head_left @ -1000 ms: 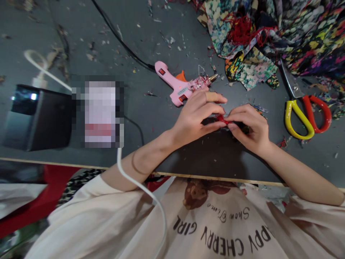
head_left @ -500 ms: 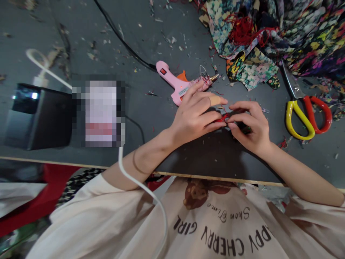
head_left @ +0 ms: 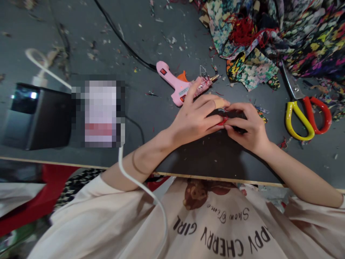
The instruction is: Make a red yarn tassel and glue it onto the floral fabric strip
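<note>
Between my fingertips is a small red piece (head_left: 223, 121), which looks like thread or cord; its exact shape is mostly hidden. My left hand (head_left: 198, 115) pinches it from the left, with a tan bandage round one finger and the index finger raised over the glue gun. From the right, the thumb and fingers of my right hand (head_left: 248, 126) close on the same piece. Just beyond my left hand lies the pink glue gun (head_left: 175, 83), with an orange trigger and its metal tip pointing right.
Scissors (head_left: 298, 104) with one yellow and one red handle lie at the right. Floral fabric (head_left: 248, 68) with tangled red thread (head_left: 242, 30) is heaped at the back right. A black box-like device (head_left: 45, 118) and a pixelated phone-like thing (head_left: 100, 108) stand left. Scraps litter the grey table (head_left: 167, 158).
My right hand has shifted slightly left, and its fingertips now meet those of my left hand. My left index finger has lifted a little. The red piece shows as a more compact lump.
</note>
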Demonstrator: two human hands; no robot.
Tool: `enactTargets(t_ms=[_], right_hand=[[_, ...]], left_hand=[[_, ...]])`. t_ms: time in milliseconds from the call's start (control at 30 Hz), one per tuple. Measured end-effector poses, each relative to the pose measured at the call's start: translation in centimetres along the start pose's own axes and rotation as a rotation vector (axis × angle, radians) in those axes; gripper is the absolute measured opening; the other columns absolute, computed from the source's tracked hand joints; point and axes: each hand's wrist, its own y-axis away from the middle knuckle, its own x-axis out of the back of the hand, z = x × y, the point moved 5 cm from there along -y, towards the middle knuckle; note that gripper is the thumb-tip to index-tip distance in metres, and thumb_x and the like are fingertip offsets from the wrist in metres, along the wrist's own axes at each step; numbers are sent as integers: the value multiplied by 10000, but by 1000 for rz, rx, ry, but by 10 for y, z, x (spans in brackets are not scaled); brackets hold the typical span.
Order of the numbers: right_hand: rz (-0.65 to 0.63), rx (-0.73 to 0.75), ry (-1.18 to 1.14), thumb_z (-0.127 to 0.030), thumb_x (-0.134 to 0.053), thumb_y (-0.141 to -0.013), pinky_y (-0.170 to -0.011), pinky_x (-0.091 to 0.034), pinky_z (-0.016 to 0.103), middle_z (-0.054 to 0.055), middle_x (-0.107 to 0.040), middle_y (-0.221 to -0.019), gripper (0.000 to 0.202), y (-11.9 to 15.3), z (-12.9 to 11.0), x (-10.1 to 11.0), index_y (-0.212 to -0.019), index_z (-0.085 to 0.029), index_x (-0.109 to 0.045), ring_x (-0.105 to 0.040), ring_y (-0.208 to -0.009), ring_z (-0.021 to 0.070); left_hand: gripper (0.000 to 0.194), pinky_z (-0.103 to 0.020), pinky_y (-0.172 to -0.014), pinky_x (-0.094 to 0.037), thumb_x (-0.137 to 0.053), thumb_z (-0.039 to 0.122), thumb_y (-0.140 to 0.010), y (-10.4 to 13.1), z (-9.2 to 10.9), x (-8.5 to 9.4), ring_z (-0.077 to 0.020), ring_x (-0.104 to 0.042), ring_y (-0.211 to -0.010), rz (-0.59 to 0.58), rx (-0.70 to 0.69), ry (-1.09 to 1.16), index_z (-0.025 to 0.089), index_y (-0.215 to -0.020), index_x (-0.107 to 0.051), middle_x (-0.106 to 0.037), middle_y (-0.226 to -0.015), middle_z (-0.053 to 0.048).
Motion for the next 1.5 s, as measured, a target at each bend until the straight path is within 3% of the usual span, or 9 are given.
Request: enactTargets(t_ms=[233,467,767,1200,1500], right_hand=[[-35,-59,-134,-102,-581,-807,-797,-542,394,77,-613,-1100,136,-2,4,-1,-757,-215,-635,-622,-982,206],[-27,-80,-244,-50,-542,-754,-812,-552,403,75,-572,-1137,161,-1,4,-4,-754,-209,-568,-618,-984,195],[-20,-131,-245,-155,-567,-845,-833,-550,409,79,-603,-1098,85,-2,6,0,-839,-219,-623,-613,-980,188],[16,1,-104,-109,-583,-777,-809,-569,398,67,-561,-1181,131,-1,0,-1,-757,-230,-630,-604,-1043,209],[-39,-49,-168,-74,-542,-768,-833,-574,414,86,-526,-1225,144,0,0,-3,-765,-215,-572,-607,-1045,211]], left_hand=[[196,-585,-1217,-244,-579,377,-922,0,-1,-2,-208,-608,-1150,-38,24,-1,232,-813,-653,-647,-1213,-8],[128,-565,-1220,-246,-608,346,-904,0,-2,-1,-214,-614,-1154,19,28,101,261,-816,-646,-653,-1217,-13],[163,-590,-1216,-228,-622,399,-895,1,-4,-2,-219,-621,-1143,8,60,128,260,-816,-654,-661,-1224,-15],[169,-631,-1136,-357,-620,340,-898,-2,0,1,-239,-629,-1128,71,-22,78,212,-789,-609,-649,-1207,-36],[120,-600,-1164,-334,-609,290,-895,0,-2,0,-233,-602,-1177,29,23,118,241,-790,-642,-622,-1275,-26]])
